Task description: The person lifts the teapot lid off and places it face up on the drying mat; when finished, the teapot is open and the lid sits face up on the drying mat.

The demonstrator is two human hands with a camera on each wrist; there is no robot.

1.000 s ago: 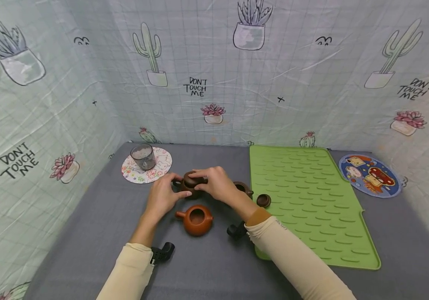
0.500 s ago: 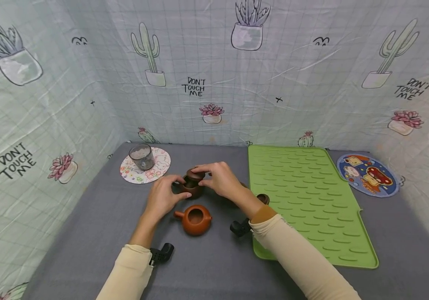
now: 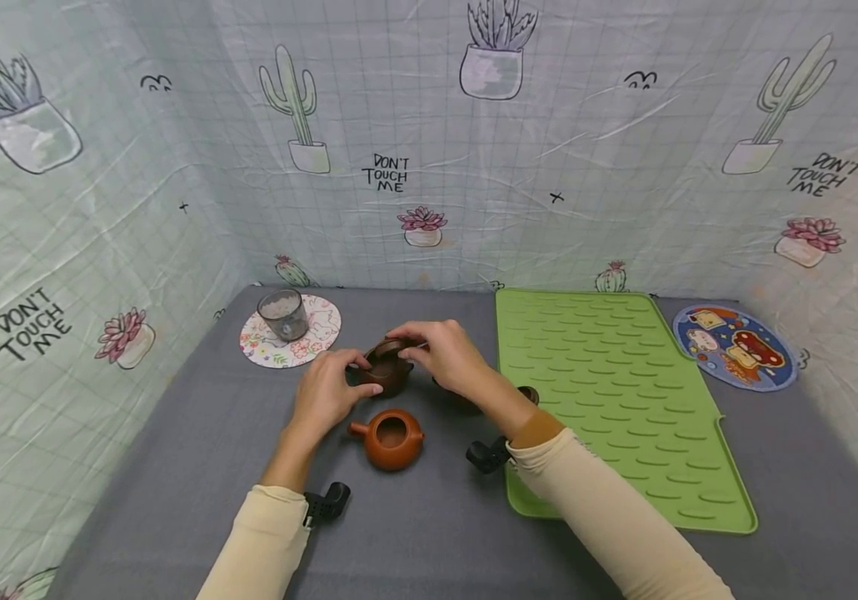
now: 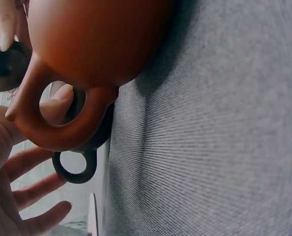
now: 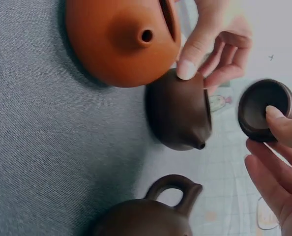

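Observation:
A dark brown teapot (image 3: 387,381) stands uncovered on the grey cloth, its spout to the right. My left hand (image 3: 326,390) holds it at the handle side, the thumb (image 5: 188,69) against its body. Just above its opening, my right hand (image 3: 446,354) pinches the dark round lid (image 5: 264,110), tilted so its hollow underside shows in the right wrist view. Nearer to me sits an orange-brown teapot (image 3: 393,442) without a lid. Another dark teapot (image 5: 141,219) stands to the right, mostly hidden by my right forearm in the head view.
A second dark lid (image 3: 528,395) lies at the left edge of a green textured mat (image 3: 624,417). A glass (image 3: 284,315) stands on a floral round mat (image 3: 324,321) at the back left. A blue patterned mat (image 3: 735,346) lies far right. Printed cloth walls surround the table.
My right hand has lifted the lid off the dark teapot and moved slightly right and back, tilting the lid. My left hand stays on the pot.

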